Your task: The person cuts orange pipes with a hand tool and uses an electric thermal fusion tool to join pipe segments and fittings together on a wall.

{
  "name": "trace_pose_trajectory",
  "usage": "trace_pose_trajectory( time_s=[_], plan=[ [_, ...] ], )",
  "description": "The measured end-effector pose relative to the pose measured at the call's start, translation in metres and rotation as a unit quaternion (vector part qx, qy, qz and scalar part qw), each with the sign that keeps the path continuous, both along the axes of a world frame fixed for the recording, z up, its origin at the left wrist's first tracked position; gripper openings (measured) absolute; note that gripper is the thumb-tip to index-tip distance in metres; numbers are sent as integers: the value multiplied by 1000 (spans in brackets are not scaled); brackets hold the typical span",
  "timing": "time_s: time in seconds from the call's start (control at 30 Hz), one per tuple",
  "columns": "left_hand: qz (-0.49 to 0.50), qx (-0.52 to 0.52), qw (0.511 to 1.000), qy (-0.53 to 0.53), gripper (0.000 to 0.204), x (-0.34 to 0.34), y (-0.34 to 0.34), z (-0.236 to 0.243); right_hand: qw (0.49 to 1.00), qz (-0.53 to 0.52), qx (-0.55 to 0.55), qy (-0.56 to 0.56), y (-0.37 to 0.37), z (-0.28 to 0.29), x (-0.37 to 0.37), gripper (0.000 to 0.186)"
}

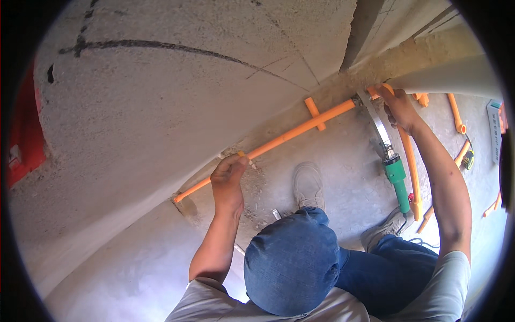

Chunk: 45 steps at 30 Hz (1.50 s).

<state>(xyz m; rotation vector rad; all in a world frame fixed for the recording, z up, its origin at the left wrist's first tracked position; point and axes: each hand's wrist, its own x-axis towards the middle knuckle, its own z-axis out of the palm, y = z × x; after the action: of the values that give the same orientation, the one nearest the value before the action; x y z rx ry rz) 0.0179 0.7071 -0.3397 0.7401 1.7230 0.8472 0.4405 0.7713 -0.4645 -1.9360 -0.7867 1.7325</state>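
My left hand (228, 182) is closed on a long orange pipe (298, 131) lying along the foot of the concrete wall, beside a small yellow piece (242, 159) I cannot make out. My right hand (399, 110) grips the upper end of a second orange pipe (406, 145) with fittings, near the long pipe's right end. Just left of it, a green-handled tool (396, 177) with a long metal plate meets the long pipe at its upper end. A short orange cross piece (314, 112) sits across the long pipe.
The marked wall (177, 96) fills the upper left, with a red object (26, 145) at the edge. At right lie loose orange pipes (455, 112), a tape measure (468, 160), a long box (493, 131) and a cable (421, 242). My shoes (308, 180) rest on the floor (343, 193).
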Motion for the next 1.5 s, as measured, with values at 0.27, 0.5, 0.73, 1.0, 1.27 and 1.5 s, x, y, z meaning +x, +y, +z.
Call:
trace_pose_trajectory(
  time_s=[0.27,0.5,0.73,1.0,1.27,1.5],
  plan=[
    [-211,313,916,135,12,25,5,65,1000,-29,7,10,0,6,-7,49],
    [-374,620,683,91,13,79,23,153,1000,-6,1,11,2,13,-1,50],
    [-382,612,688,82,21,104,16,165,1000,11,-7,-11,2,16,-2,57],
    [-362,637,669,128,25,109,20,163,999,25,5,-23,-2,16,0,72],
    [-353,651,660,129,19,105,27,155,999,5,-17,28,4,6,4,75],
    [-302,699,630,152,22,115,30,146,999,-14,6,49,5,12,2,55]
  ],
)
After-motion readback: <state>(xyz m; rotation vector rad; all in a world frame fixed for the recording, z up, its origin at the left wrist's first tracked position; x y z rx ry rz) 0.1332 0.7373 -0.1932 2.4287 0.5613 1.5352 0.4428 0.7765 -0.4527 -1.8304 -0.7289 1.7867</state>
